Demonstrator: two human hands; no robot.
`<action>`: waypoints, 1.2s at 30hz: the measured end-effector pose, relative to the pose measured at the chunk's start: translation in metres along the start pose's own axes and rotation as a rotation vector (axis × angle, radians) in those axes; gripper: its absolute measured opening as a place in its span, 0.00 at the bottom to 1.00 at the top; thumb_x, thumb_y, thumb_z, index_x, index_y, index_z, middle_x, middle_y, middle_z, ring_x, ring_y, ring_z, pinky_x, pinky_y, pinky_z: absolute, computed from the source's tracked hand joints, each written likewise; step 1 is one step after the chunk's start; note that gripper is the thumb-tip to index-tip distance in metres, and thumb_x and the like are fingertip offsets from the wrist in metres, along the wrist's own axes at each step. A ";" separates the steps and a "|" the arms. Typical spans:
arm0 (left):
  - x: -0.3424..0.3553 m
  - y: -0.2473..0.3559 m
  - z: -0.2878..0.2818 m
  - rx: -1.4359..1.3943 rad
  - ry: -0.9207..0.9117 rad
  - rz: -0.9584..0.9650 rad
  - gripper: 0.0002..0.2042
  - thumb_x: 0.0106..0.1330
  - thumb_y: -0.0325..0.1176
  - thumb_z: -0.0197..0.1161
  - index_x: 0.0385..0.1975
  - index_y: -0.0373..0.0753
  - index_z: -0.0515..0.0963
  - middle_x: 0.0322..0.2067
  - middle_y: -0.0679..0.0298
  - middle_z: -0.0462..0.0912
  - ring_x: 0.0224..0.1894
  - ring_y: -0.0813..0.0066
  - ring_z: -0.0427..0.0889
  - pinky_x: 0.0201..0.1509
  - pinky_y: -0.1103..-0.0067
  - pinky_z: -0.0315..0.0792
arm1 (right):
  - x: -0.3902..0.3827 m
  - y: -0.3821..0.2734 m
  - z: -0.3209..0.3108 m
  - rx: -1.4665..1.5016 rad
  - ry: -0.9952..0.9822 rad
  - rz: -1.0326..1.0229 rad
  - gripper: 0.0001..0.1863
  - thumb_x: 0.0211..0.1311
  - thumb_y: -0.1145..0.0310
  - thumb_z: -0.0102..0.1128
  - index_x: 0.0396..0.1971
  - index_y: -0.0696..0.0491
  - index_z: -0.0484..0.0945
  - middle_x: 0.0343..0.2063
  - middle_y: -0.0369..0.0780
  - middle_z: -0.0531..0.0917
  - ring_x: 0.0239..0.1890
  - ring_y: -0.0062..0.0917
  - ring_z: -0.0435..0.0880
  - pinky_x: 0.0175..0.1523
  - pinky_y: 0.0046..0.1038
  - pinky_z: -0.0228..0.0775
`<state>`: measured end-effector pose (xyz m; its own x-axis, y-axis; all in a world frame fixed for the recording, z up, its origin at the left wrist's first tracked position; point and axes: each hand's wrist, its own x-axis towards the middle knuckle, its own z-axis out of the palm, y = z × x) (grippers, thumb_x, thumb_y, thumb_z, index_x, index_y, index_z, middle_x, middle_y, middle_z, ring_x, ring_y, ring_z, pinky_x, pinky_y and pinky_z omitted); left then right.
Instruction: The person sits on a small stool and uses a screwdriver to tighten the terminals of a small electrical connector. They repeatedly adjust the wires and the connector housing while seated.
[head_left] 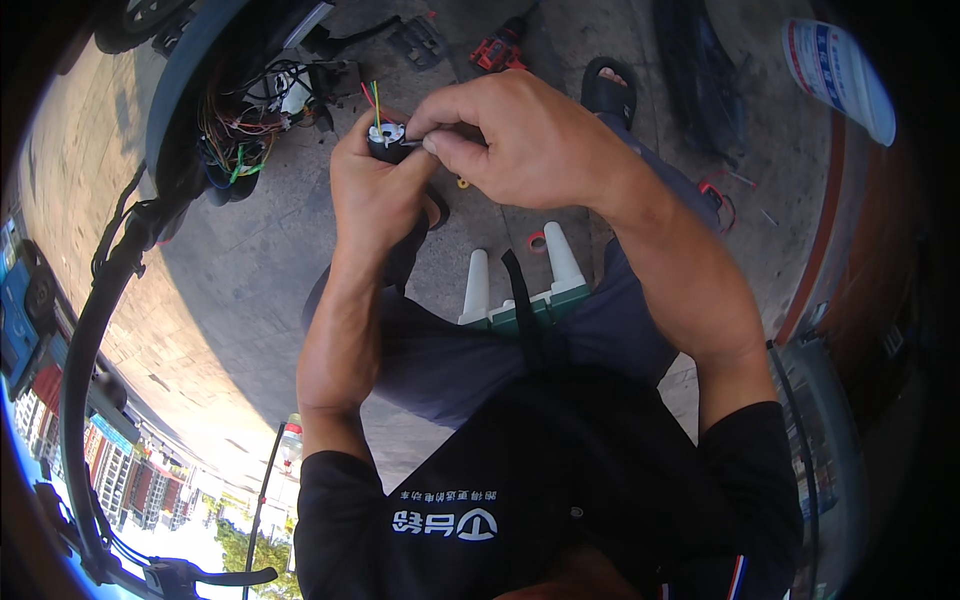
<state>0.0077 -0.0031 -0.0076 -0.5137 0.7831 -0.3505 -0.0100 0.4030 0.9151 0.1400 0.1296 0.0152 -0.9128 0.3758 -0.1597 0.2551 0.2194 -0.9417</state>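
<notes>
My left hand [372, 198] is wrapped round a small black cylindrical part [388, 150] with a white and metal end face. Red, yellow and green wires [376, 100] stick up from that face. Close against it on the right, my right hand [520, 140] is closed, with thumb and forefinger pinching a thin dark piece [411, 143] at the part's rim. Whether this piece is a tool tip or a wire end is too small to tell. Both hands are held out above the ground, in front of my knees.
Loose wiring [240, 140] spills from a vehicle body at the upper left. A red cordless drill [497, 48] lies on the ground ahead, with a white bucket [842, 78] at the far right. Below are a green and white stool [540, 305] and a red tape roll [537, 242]. Handlebars [80, 380] curve along the left.
</notes>
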 end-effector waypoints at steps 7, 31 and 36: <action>0.001 0.006 -0.009 -0.099 -0.155 -0.060 0.10 0.62 0.21 0.67 0.41 0.34 0.76 0.25 0.67 0.80 0.20 0.81 0.79 0.17 0.82 0.71 | 0.001 0.000 -0.006 -0.032 -0.061 0.017 0.13 0.64 0.72 0.58 0.46 0.57 0.83 0.27 0.45 0.86 0.29 0.30 0.87 0.37 0.31 0.77; -0.004 0.015 -0.008 0.077 -0.101 0.123 0.10 0.55 0.22 0.71 0.28 0.35 0.74 0.16 0.68 0.77 0.16 0.82 0.79 0.16 0.83 0.69 | -0.001 -0.006 -0.012 0.086 -0.167 0.105 0.14 0.61 0.70 0.60 0.46 0.57 0.84 0.33 0.45 0.88 0.35 0.32 0.88 0.43 0.31 0.77; -0.005 0.020 -0.006 0.158 -0.088 0.209 0.09 0.55 0.22 0.71 0.28 0.35 0.75 0.15 0.69 0.77 0.15 0.83 0.78 0.17 0.83 0.68 | -0.003 -0.006 -0.013 0.059 -0.157 0.058 0.14 0.61 0.70 0.61 0.46 0.57 0.84 0.33 0.45 0.88 0.35 0.32 0.88 0.42 0.31 0.77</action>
<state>0.0051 -0.0019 0.0135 -0.4136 0.8926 -0.1795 0.2255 0.2915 0.9296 0.1452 0.1392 0.0254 -0.9369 0.2404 -0.2539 0.2936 0.1462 -0.9447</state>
